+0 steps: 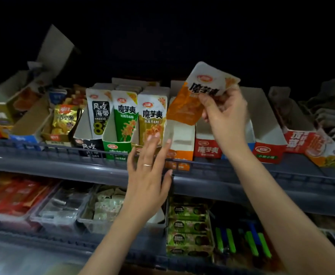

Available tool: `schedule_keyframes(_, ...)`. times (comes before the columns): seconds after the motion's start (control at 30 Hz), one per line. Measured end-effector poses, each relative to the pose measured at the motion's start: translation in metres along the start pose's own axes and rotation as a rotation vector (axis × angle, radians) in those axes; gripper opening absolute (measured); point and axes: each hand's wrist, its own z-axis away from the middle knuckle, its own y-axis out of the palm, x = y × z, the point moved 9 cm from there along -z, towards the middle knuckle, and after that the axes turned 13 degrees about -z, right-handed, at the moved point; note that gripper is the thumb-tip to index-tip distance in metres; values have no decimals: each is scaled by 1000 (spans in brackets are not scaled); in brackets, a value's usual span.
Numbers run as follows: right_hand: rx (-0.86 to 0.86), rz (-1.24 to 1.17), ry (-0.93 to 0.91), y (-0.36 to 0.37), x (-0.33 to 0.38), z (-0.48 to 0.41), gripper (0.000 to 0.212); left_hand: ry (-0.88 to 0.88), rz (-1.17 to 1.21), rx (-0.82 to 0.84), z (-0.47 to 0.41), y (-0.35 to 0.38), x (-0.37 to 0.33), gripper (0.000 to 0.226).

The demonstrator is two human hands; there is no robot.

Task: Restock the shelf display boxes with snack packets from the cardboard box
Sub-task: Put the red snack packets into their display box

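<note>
Grip: right hand (224,110) pinches orange-and-white foil snack packet (190,100) at its edge. Judged light, limp, slippery. Left hand (148,171) spread, empty.

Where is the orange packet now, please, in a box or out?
Out: the right hand pinches the orange packet above the orange box.
</note>
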Motion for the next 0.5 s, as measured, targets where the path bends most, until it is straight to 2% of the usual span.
schedule_keyframes(0.13, 109, 116, 139, 11, -39, -21, 28, -1, -68, 81, -4, 9, -4, 44)
schedule_keyframes(0.3, 226, 606, 115, 15, -83, -29, 32, -2, -20, 128, -6, 12, 0, 41)
schedule_keyframes(0.5, 123, 603, 144, 12, -91, -30, 21, -21, -3, 127, -6, 15, 0, 44)
